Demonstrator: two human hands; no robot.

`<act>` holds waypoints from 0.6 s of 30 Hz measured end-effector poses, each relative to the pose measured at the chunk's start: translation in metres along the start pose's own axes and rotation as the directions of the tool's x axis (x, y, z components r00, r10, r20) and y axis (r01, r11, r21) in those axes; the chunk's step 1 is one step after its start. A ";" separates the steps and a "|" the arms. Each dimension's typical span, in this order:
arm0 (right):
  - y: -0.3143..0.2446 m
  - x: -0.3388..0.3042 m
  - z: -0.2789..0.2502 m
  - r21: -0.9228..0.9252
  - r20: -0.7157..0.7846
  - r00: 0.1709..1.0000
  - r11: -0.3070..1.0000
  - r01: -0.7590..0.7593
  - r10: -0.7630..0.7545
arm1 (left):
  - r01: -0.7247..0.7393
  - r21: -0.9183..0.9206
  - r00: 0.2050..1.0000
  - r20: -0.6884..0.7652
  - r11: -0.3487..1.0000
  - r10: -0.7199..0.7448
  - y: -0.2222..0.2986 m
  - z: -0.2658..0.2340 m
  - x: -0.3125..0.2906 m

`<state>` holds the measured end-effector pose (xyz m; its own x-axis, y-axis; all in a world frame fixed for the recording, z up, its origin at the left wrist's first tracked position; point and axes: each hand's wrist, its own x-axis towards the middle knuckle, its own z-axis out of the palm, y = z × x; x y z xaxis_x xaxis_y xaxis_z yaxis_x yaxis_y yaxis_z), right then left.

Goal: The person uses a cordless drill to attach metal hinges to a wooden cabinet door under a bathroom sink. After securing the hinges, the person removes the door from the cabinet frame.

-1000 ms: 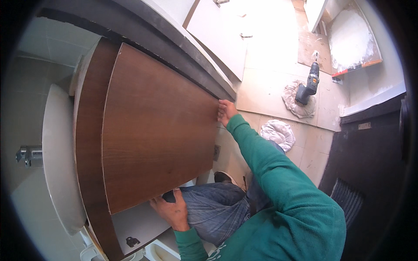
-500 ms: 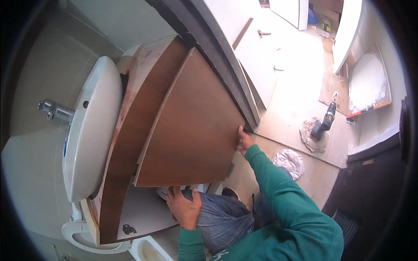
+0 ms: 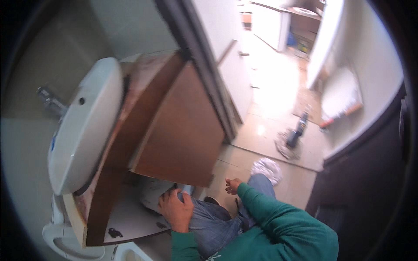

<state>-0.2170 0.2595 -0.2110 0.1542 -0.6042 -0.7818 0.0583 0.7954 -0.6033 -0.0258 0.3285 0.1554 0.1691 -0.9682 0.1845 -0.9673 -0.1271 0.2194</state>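
A brown wooden cabinet door panel (image 3: 183,130) stands tilted at the front of the brown vanity cabinet (image 3: 130,143). My left hand (image 3: 176,211) lies at my knee below the panel's lower edge, fingers loosely bent and holding nothing that I can see. Off the panel's lower right corner is my right hand (image 3: 234,186), apart from the wood, its fingers half curled with the thumb side apart. Nothing shows in it, though motion blurs it a little. Dark hinge pieces (image 3: 115,232) sit on the cabinet's pale inner surface.
A white washbasin (image 3: 91,126) with a chrome tap (image 3: 51,101) tops the cabinet. Below it is a white toilet seat (image 3: 72,243). To the right, a cordless drill (image 3: 297,132) stands on a cloth, near another white cloth (image 3: 266,170). A dark door (image 3: 352,174) borders the right.
My right hand has let go of the panel's right edge and drawn back toward me. My left hand has dropped slightly away from the panel's lower edge. The view has shifted.
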 end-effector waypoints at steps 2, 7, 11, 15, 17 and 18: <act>0.001 -0.030 -0.055 -0.143 -0.023 0.992 0.982 0.121 -0.126 | -0.063 0.026 0.995 0.079 0.998 0.060 0.014 -0.011 -0.011; -0.030 -0.121 -0.188 -0.594 -0.462 0.653 0.756 0.273 -0.599 | -0.419 -0.155 0.899 0.070 0.895 0.433 0.048 -0.029 -0.021; -0.031 -0.169 -0.250 -0.383 -0.779 0.455 0.902 0.200 -0.432 | -0.449 -0.326 0.857 0.105 0.832 0.504 0.085 -0.051 -0.016; -0.066 -0.187 -0.285 -0.331 -0.891 0.291 0.938 0.106 -0.348 | -0.564 -0.263 0.800 0.060 0.783 0.597 0.120 -0.048 -0.020; -0.097 -0.182 -0.308 -0.329 -0.922 0.174 0.936 0.122 -0.347 | -0.587 -0.143 0.802 0.030 0.797 0.596 0.130 -0.028 -0.017; -0.111 -0.175 -0.319 -0.344 -0.929 0.095 0.930 0.125 -0.357 | -0.595 -0.091 0.800 0.022 0.798 0.599 0.134 -0.015 -0.014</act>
<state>-0.5646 0.2616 -0.0574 -0.9227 -0.3855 -0.0061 -0.2662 0.6484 -0.7132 -0.1553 0.3280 0.1969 -0.4483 -0.8558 0.2580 -0.8558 0.4943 0.1524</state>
